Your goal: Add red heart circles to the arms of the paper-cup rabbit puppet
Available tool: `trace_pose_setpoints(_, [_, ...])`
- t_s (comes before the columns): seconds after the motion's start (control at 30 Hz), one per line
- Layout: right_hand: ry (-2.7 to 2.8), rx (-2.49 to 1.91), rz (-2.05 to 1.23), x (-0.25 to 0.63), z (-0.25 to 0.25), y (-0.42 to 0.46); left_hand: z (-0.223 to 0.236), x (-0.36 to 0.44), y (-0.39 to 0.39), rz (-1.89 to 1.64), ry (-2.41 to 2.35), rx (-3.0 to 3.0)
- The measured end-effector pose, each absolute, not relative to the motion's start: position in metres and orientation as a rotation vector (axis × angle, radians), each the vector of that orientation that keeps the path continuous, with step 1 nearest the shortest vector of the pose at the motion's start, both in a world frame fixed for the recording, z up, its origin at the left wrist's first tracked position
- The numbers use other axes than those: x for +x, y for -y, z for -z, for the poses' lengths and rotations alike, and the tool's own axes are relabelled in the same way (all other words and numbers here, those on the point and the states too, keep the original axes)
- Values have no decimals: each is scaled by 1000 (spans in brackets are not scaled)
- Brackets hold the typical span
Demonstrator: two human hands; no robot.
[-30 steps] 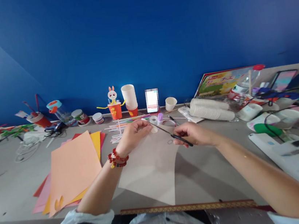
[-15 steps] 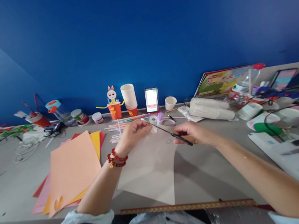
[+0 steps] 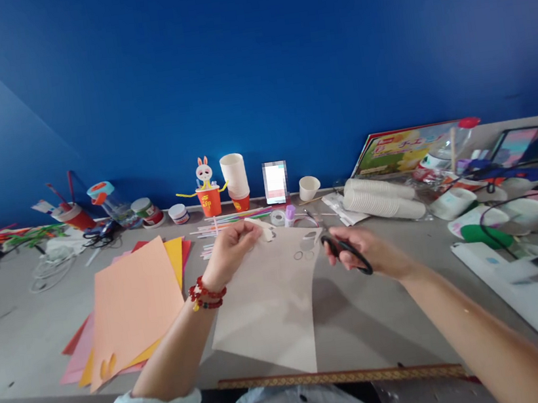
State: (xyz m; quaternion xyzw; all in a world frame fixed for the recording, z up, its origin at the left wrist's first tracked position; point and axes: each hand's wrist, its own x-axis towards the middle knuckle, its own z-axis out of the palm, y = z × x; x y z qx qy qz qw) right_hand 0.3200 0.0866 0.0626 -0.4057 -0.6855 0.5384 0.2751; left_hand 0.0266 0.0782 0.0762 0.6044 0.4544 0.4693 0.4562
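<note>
My left hand (image 3: 235, 244) pinches a small white paper cutout (image 3: 267, 231) between thumb and fingers. It is held over the top edge of a large white paper sheet (image 3: 264, 314) that lies flat on the table. Two small outlined circles (image 3: 298, 256) show near the sheet's upper right, close to a cut-out gap. My right hand (image 3: 362, 249) is closed round the black handles of a pair of scissors (image 3: 367, 268), just right of the sheet. The blades are hard to make out from here.
Coloured paper sheets (image 3: 134, 305) are stacked at left. Behind stand a rabbit figure in a red cup (image 3: 209, 201), stacked paper cups (image 3: 234, 174), a phone (image 3: 275, 181) and straws (image 3: 203, 232). At right lie more cups (image 3: 382, 200) and a power strip (image 3: 524, 300).
My right hand has drawn the scissors away from the paper cutout, to the right and slightly nearer me. My left hand, still pinching the cutout, has shifted a little left. The circles are now uncovered.
</note>
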Motion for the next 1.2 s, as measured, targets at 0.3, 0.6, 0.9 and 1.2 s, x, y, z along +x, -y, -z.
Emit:
trace_pose_setpoints(0.3, [1252, -1253, -1121, 278, 15, -49, -58, 2, -69, -1432, -1107, 1146])
trace_pose_setpoints(0.6, [1158, -1147, -1115, 269, -6, -55, -59, -16, -61, -1553, -1114, 968])
trace_pose_setpoints(0.9, [1228, -1103, -1061, 290, -21, -72, -68, -23, -43, -1577, -1044, 1103])
trace_pose_setpoints(1.2, [1265, -1163, -1050, 318, -10, -64, -51, -5, -38, -1539, -1135, 1186])
